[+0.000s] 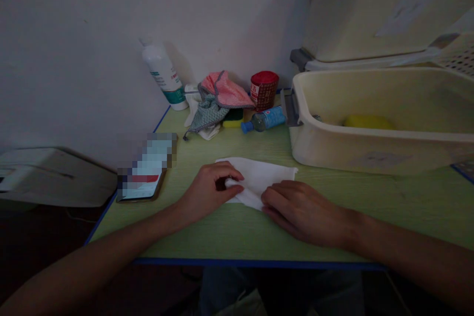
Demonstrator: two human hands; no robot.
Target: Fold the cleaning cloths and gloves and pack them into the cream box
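Note:
A white cloth point(264, 175), or possibly a paper towel, lies on the green table in front of me. Its near edge is slightly lifted and folded up. My left hand point(211, 185) pinches the left part of that edge between thumb and fingers. On the right, my right hand point(299, 210) has its fingers curled and closed on the cloth's near right edge, the fingertips partly hidden. The far right corner of the cloth rests flat on the table.
A phone point(146, 170) lies at the left. Behind stand a white bottle point(161, 71), pink cloth point(227, 91), grey-green cloth point(209, 111), sponge point(233, 118), small blue-capped bottle point(264, 119) and red roll point(264, 90). A cream bin point(333, 145) with raised lid occupies the right, something yellow inside.

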